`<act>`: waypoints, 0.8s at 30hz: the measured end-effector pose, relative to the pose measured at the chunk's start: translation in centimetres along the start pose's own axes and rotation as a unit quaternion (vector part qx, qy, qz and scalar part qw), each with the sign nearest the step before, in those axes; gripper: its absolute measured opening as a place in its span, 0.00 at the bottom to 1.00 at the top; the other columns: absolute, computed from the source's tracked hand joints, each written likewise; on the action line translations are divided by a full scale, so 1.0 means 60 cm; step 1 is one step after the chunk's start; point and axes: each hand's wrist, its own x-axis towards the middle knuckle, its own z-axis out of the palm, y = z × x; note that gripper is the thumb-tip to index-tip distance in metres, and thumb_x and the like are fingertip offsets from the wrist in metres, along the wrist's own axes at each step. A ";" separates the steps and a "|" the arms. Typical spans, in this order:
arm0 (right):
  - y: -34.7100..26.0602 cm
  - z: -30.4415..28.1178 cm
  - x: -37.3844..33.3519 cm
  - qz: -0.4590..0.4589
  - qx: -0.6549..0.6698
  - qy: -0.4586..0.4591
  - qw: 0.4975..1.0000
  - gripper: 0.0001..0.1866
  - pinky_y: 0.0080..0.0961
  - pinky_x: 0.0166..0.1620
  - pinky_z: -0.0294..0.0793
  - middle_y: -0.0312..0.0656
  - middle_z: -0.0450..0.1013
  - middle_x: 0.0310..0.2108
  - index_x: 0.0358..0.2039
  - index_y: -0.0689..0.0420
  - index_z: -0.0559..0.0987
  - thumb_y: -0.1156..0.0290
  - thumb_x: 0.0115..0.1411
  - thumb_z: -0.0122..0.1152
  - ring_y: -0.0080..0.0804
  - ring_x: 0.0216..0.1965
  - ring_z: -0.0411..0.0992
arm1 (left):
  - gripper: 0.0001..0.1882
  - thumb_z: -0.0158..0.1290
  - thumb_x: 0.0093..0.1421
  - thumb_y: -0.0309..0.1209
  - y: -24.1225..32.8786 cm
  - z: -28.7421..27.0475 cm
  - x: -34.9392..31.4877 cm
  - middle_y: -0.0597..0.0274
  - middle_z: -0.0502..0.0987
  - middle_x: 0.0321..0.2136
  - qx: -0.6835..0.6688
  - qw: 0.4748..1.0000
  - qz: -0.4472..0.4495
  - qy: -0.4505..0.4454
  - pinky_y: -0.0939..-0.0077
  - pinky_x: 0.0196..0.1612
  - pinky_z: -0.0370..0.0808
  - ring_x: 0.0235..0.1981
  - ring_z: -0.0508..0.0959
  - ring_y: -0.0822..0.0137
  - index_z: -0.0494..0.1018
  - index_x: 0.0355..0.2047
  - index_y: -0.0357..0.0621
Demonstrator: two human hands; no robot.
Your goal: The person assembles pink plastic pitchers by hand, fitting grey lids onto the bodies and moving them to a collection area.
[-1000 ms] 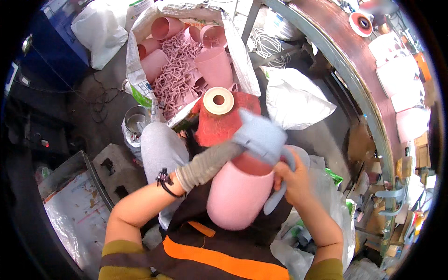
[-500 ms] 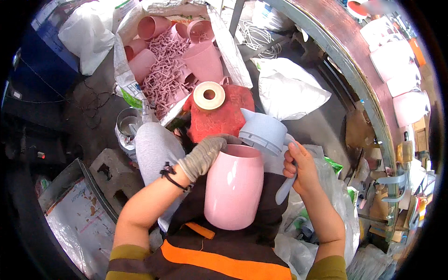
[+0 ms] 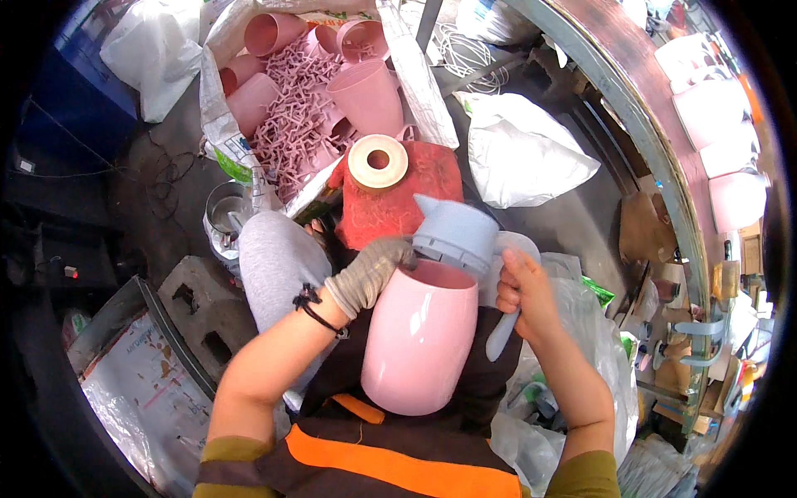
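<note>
Jug (image 3: 419, 349): pink, smooth glossy plastic, rounded barrel; in person's lap on dark apron (image 3: 349, 365), btwn the hands, mouth up, tilted a bit.
Collar (image 3: 458, 236): matte blue-grey plastic, short cylinder w/ pointed spout & notched lower edge; above jug's mouth, overlapping its far rim in view. Can't tell if touching.
Handle (image 3: 501, 336): same blue-grey, long curved strip off collar's R side, free end down beside jug.
R hand (image 3: 525, 295): bare, closed round handle.
L hand (image 3: 374, 270): in grey knit glove, fingers curled at jug's L rim by collar; fingertips hidden, can't tell if gripping rim or collar.
Stand (image 3: 407, 203): red, rough, worn surface; just beyond collar, covers part of sack's near corner. Cream ring (image 3: 395, 168) on top, flat w/ round hole.
Sack (image 3: 432, 116): white woven, open; tapered pink cups (image 3: 365, 95) + heap of thin pink bits (image 3: 290, 108) inside.
R side: clear crinkly bag (image 3: 573, 332) near R forearm; white bag (image 3: 523, 153) beyond; desk (image 3: 598, 41), worn reddish top, w/ pale-pink jugs (image 3: 735, 199) in row.
L side: rough grey block (image 3: 203, 311), shiny metal can (image 3: 224, 212) by knee.
</note>
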 end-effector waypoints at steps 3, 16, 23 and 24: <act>-0.024 0.007 -0.014 -0.007 0.021 -0.018 1.000 0.17 0.14 0.17 0.47 0.24 0.53 0.17 0.51 0.53 0.72 0.60 0.64 0.57 0.13 0.14 0.50 | 0.09 0.50 0.55 0.26 0.075 0.004 -0.009 0.61 0.79 0.32 0.207 0.972 0.097 -0.049 0.75 0.37 0.73 0.34 0.76 0.71 0.76 0.34 0.39; -0.031 0.007 -0.072 0.042 -0.022 -0.028 0.998 0.18 0.15 0.16 0.47 0.25 0.56 0.17 0.53 0.57 0.71 0.64 0.65 0.54 0.13 0.13 0.51 | 0.33 0.54 0.56 0.36 0.052 0.072 -0.078 0.59 0.70 0.53 -0.361 0.930 -0.064 -0.018 0.73 0.60 0.62 0.56 0.68 0.68 0.60 0.60 0.38; -0.034 0.005 -0.073 0.026 -0.080 -0.024 0.996 0.19 0.14 0.16 0.50 0.26 0.59 0.17 0.53 0.59 0.71 0.65 0.65 0.55 0.12 0.13 0.53 | 0.37 0.55 0.57 0.41 0.034 0.077 -0.081 0.61 0.67 0.55 -0.428 0.901 -0.066 -0.036 0.73 0.61 0.61 0.57 0.67 0.68 0.56 0.63 0.40; -0.033 0.004 -0.073 0.020 -0.086 -0.025 0.996 0.19 0.14 0.16 0.50 0.26 0.60 0.17 0.53 0.59 0.71 0.65 0.65 0.55 0.11 0.13 0.53 | 0.37 0.55 0.57 0.42 0.031 0.078 -0.081 0.61 0.67 0.56 -0.444 0.893 -0.059 -0.036 0.73 0.61 0.61 0.56 0.67 0.69 0.55 0.63 0.40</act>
